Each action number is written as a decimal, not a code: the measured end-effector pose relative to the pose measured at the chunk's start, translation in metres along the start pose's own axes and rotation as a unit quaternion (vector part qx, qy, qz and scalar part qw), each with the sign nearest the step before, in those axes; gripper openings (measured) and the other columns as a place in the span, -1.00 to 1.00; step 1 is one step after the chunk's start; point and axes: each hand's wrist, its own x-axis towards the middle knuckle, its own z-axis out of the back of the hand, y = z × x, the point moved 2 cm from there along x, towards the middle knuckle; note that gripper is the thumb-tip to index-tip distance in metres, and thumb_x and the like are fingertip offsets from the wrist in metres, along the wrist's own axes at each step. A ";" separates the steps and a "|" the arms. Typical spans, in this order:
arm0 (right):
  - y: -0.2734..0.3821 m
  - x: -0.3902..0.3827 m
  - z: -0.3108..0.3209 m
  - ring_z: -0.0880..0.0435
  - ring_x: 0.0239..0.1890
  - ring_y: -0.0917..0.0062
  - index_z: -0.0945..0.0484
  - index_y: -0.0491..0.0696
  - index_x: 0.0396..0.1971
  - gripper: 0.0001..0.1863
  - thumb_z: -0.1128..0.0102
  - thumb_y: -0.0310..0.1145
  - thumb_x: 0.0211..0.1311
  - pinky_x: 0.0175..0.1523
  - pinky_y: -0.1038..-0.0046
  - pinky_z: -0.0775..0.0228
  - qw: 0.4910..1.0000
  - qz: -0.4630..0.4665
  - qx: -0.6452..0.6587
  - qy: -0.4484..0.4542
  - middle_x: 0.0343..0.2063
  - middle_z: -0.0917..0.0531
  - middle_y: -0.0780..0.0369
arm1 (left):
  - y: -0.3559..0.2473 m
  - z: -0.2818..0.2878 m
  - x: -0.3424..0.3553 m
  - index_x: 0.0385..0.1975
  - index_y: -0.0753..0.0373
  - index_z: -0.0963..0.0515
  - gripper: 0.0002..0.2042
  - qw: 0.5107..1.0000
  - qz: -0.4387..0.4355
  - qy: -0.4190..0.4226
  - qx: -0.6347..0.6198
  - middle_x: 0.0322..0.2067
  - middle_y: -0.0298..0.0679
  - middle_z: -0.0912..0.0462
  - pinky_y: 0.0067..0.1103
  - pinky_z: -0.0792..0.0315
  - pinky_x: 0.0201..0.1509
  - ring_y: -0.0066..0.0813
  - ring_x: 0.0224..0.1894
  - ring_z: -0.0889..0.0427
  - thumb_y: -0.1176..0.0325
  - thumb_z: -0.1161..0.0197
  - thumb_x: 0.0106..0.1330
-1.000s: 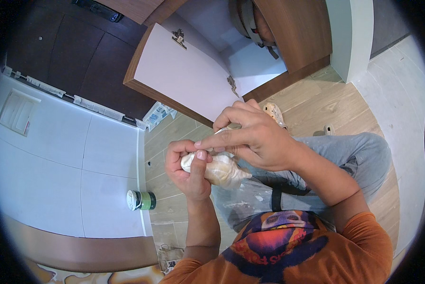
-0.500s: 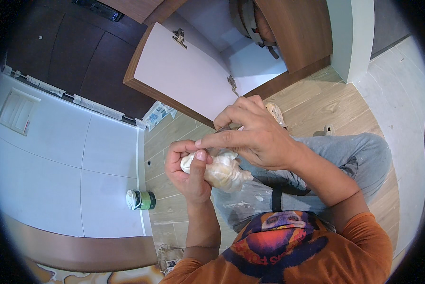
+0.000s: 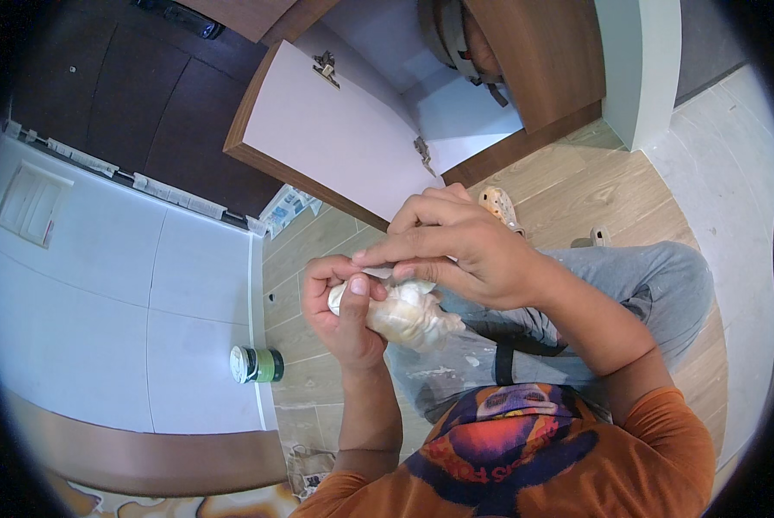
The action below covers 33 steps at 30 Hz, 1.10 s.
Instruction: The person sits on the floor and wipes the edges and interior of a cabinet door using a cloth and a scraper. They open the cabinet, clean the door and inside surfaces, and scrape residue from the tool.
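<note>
My left hand [image 3: 339, 319] is closed round a white and cream crumpled bundle [image 3: 413, 315], its thumb lying over the near side. The bundle looks like soft plastic or cloth, and its loose end hangs to the right above my lap. My right hand [image 3: 465, 246] reaches across from the right with bent fingers. Between its thumb and index finger shows a thin flat pale piece [image 3: 378, 271], right above the bundle and against the left fingertips. Most of that piece is hidden by the fingers, so I cannot tell its kind.
Ahead, a cabinet door [image 3: 331, 129] stands swung out, and a bag with straps [image 3: 456, 43] is inside the cabinet. A green and white paint can [image 3: 258, 364] is on the left by the white panel [image 3: 197, 363]. A clog-style shoe [image 3: 497, 207] shows past my right hand.
My right thumb and fingers have come closer together and shifted slightly, so the thin pale piece now shows between them. The left hand keeps its hold on the bundle.
</note>
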 end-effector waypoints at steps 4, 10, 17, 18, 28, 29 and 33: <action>-0.001 -0.001 -0.001 -0.53 -0.17 0.55 -0.77 0.20 0.01 -0.67 -0.32 -0.32 0.24 0.07 0.42 -0.17 1.000 0.006 -0.003 0.006 -0.33 -0.61 0.40 | -0.001 -0.001 0.000 -0.24 0.32 -0.45 -0.81 1.000 -0.012 0.010 0.003 -0.35 -0.23 -0.53 -0.67 -0.48 -0.32 -0.60 -0.45 -0.57 0.37 -0.30 0.33; 0.001 -0.001 0.000 -0.54 -0.17 0.55 -0.78 0.19 -0.01 -0.68 -0.34 -0.33 0.23 0.08 0.42 -0.17 1.000 -0.002 -0.002 0.005 -0.32 -0.62 0.39 | -0.002 -0.001 0.001 -0.24 0.32 -0.44 -0.82 0.999 -0.020 0.024 0.008 -0.38 -0.23 -0.53 -0.68 -0.48 -0.32 -0.60 -0.45 -0.57 0.38 -0.28 0.34; -0.001 -0.001 0.000 -0.54 -0.16 0.55 -0.78 0.19 -0.01 -0.68 -0.34 -0.33 0.22 0.08 0.42 -0.17 1.000 -0.001 -0.015 0.014 -0.32 -0.62 0.39 | -0.003 -0.003 0.000 -0.25 0.32 -0.45 -0.81 1.000 -0.021 0.014 0.008 -0.39 -0.23 -0.54 -0.68 -0.48 -0.32 -0.61 -0.46 -0.56 0.38 -0.29 0.34; -0.001 -0.001 0.000 -0.54 -0.16 0.55 -0.78 0.19 -0.01 -0.67 -0.34 -0.33 0.22 0.08 0.42 -0.17 1.000 -0.002 -0.016 0.014 -0.32 -0.62 0.39 | -0.003 -0.002 -0.001 -0.25 0.32 -0.45 -0.81 1.000 -0.022 0.014 0.012 -0.39 -0.23 -0.54 -0.68 -0.48 -0.32 -0.61 -0.46 -0.56 0.38 -0.30 0.34; 0.001 -0.002 0.001 -0.53 -0.17 0.49 -0.75 0.34 0.00 -0.57 -0.28 -0.44 0.16 0.06 0.38 -0.18 0.997 0.022 -0.073 0.006 -0.31 -0.57 0.38 | -0.003 -0.003 -0.001 -0.23 0.34 -0.47 -0.83 1.000 -0.017 0.010 0.023 -0.45 -0.27 -0.57 -0.70 -0.47 -0.33 -0.63 -0.47 -0.57 0.41 -0.30 0.34; 0.001 -0.003 0.001 -0.54 -0.17 0.47 -0.74 0.37 0.01 -0.53 -0.25 -0.48 0.15 0.07 0.37 -0.19 0.996 0.032 -0.081 0.002 -0.30 -0.56 0.38 | -0.004 -0.004 -0.001 -0.23 0.34 -0.48 -0.83 1.000 -0.014 0.009 0.020 -0.46 -0.27 -0.58 -0.70 -0.46 -0.32 -0.63 -0.47 -0.57 0.42 -0.30 0.34; 0.003 -0.002 0.001 -0.50 -0.19 0.51 -0.79 0.32 -0.03 -0.57 -0.32 -0.45 0.11 0.01 0.40 -0.16 0.993 0.041 -0.107 -0.016 -0.32 -0.58 0.39 | -0.006 -0.005 0.000 -0.21 0.35 -0.49 -0.84 1.000 -0.001 0.013 0.010 -0.49 -0.26 -0.60 -0.71 -0.46 -0.32 -0.63 -0.47 -0.57 0.43 -0.29 0.35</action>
